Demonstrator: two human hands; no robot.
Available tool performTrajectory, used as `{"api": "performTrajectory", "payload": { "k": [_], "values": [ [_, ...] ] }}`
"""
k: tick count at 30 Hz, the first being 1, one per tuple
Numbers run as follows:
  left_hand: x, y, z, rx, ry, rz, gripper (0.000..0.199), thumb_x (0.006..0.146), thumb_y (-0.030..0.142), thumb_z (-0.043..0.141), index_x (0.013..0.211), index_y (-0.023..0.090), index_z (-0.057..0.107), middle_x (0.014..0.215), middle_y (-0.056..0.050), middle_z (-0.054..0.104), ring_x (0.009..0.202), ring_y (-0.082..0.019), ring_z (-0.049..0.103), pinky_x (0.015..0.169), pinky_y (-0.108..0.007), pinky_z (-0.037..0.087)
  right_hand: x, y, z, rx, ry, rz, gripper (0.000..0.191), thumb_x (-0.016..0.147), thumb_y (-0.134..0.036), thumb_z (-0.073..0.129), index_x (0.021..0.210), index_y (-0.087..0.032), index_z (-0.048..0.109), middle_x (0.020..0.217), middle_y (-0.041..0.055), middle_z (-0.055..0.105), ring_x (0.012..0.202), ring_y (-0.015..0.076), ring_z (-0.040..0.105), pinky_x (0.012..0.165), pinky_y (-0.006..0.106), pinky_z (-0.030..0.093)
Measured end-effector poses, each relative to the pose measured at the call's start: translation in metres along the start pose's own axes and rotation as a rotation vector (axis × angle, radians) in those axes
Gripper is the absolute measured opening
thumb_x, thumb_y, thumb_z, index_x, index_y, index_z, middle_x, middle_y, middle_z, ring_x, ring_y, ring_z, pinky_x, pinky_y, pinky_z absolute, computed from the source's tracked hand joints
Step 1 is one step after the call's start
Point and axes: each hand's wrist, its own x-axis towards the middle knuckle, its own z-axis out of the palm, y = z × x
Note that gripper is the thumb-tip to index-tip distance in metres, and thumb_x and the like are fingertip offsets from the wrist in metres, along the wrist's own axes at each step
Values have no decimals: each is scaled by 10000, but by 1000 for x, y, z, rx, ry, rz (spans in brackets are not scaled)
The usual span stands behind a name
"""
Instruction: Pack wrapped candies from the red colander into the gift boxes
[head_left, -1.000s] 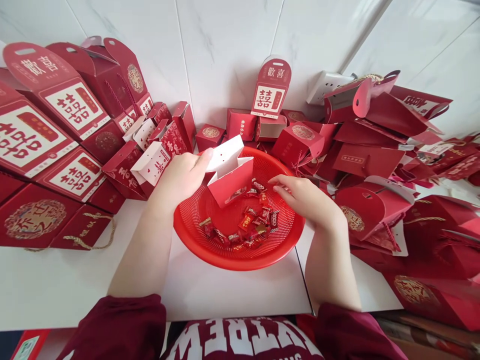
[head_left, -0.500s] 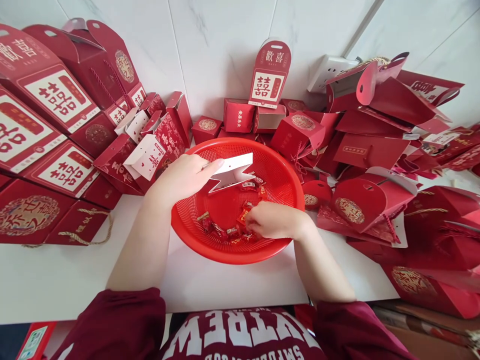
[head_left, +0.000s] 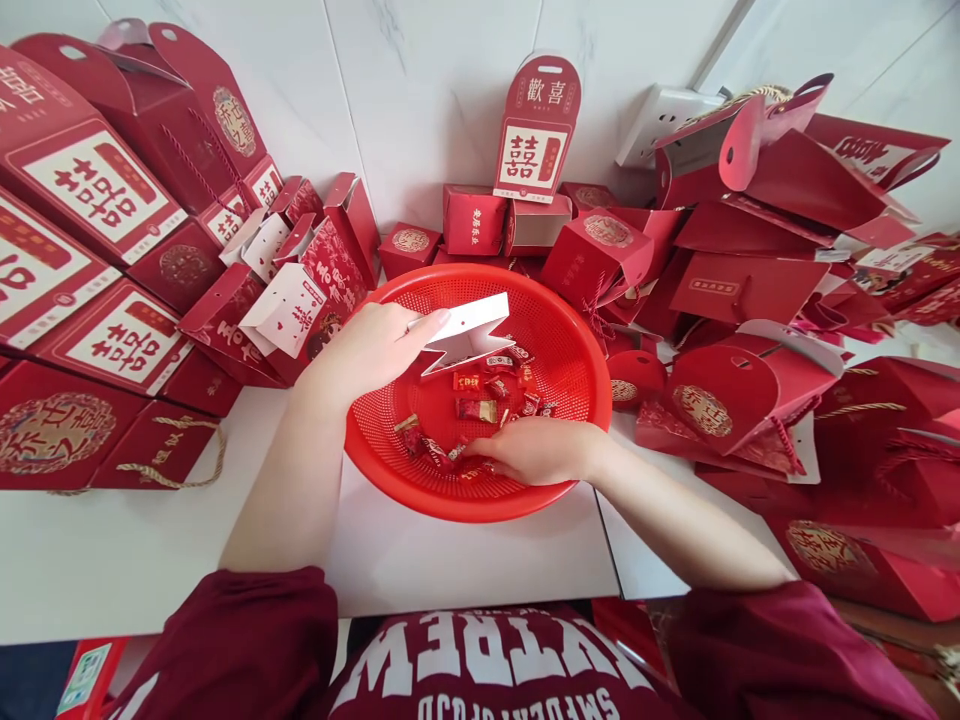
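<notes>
My left hand (head_left: 375,345) grips a small paper gift box (head_left: 480,315) by its edge, between thumb and fingers. The box has a white flap and a notched, open mouth, and is tilted over the red plastic basket (head_left: 592,375). Down inside the basket, my right hand (head_left: 532,450) reaches among the wrapped candies (head_left: 478,410) near the front wall. Its fingers are stretched out, with the fingertips touching a candy (head_left: 456,451); its palm side is hidden. More red and gold candies (head_left: 431,452) lie on the basket floor.
Red gift boxes (head_left: 112,190) are stacked at the left, beside small white-flapped boxes (head_left: 289,310). Several more boxes (head_left: 600,250) stand behind the basket. A heap of red boxes (head_left: 750,290) fills the right side, below a wall socket (head_left: 664,120). The white tabletop (head_left: 465,560) shows in front.
My right hand has shifted toward the front and left within the basket, its fingers straightening and uncovering candies in the middle. My left hand still holds the gift box in nearly the same place.
</notes>
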Motion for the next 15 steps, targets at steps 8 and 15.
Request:
{"api": "performTrajectory", "payload": {
  "k": [8, 15],
  "values": [
    [6, -6, 3, -51, 16, -26, 570, 946, 634, 363, 598, 197, 477, 579, -21, 524, 520, -142, 453, 531, -305, 311, 8, 7, -13, 178, -249, -265, 599, 886, -119, 437, 1479, -198, 465, 1285, 115, 668, 1043, 278, 668, 836, 359, 515],
    [5, -5, 3, -21, 39, -24, 598, 947, 641, 349, 558, 197, 446, 556, -32, 545, 520, -151, 481, 532, -305, 320, 8, 8, -14, 216, -234, -361, 679, 802, 9, 428, 1447, -188, 508, 1284, 86, 677, 1056, 244, 672, 872, 316, 510]
  ]
}}
